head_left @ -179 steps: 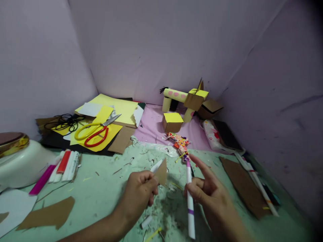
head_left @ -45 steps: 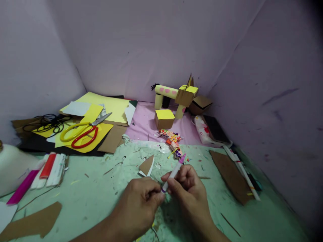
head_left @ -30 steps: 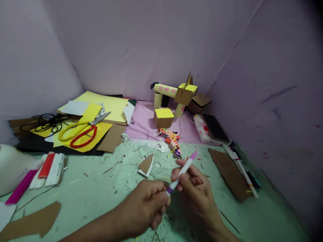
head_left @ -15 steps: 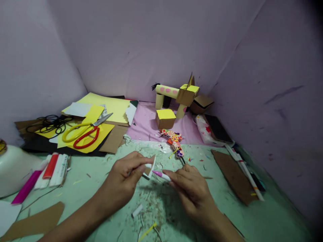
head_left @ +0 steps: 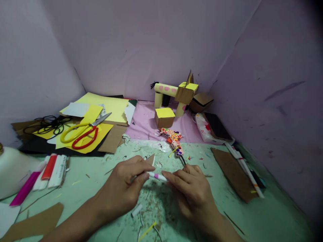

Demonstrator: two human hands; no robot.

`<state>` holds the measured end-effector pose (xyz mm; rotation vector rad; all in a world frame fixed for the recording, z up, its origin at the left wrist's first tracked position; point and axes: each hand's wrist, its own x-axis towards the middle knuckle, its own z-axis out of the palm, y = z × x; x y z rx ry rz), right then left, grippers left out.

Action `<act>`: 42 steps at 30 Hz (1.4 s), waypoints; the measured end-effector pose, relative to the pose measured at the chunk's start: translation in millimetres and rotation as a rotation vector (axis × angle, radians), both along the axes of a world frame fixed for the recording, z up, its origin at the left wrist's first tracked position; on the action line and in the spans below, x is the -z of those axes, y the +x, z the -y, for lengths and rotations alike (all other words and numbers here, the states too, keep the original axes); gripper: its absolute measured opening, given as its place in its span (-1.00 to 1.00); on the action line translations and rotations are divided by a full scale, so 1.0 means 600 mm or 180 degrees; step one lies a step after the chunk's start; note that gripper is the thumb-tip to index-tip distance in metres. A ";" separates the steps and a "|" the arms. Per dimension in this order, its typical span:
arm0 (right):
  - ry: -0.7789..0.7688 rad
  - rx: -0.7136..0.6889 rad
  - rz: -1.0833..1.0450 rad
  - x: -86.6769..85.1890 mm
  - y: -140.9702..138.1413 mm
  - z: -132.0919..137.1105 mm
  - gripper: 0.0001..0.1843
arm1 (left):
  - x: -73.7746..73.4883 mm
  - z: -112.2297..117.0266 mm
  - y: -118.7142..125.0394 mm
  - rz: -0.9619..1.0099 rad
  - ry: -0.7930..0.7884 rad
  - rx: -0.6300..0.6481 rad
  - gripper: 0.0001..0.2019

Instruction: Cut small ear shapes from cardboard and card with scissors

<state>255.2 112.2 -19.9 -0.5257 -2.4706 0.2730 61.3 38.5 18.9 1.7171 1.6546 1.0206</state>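
Note:
Between my two hands a white marker (head_left: pixel 162 178) with a purple band lies almost level. My right hand (head_left: pixel 193 188) is closed round its barrel. My left hand (head_left: pixel 126 179) pinches the white marker cap (head_left: pixel 150 174) at the marker's other end, and the pen tip is out of sight inside it. A small cardboard piece with a white edge (head_left: pixel 152 159) sticks out above my left fingers, held in the same hand and mostly hidden by it. Just beyond my right hand lies a glue gun covered in colourful patterns (head_left: pixel 174 139), its dark cord running toward my knuckles.
Behind stand a cardboard animal figure (head_left: pixel 166 89) and a yellow-topped box (head_left: pixel 164 117). Scissors (head_left: pixel 87 131) rest on coloured paper at left, near several markers (head_left: pixel 52 173) and a white bottle (head_left: pixel 16 173). Brown cardboard (head_left: pixel 232 174) and a dark phone (head_left: pixel 217 126) are at right.
My hands have come closer together. The marker's purple tip, bare before, is now covered by the cap. The cardboard piece has turned and is more hidden behind my left fingers.

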 end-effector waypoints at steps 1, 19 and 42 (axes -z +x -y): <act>-0.0008 0.0001 -0.0049 0.000 -0.001 0.001 -0.68 | -0.002 -0.001 0.001 0.0069 -0.0073 -0.0140 -0.82; -0.3249 0.0212 -0.1346 -0.009 -0.009 0.006 -0.83 | -0.004 -0.007 0.003 -0.0018 -0.0163 -0.1043 -0.74; -0.3034 0.0933 -0.2037 0.023 -0.025 0.003 -0.82 | 0.055 -0.025 0.036 -0.1822 -0.0905 -0.1048 -0.88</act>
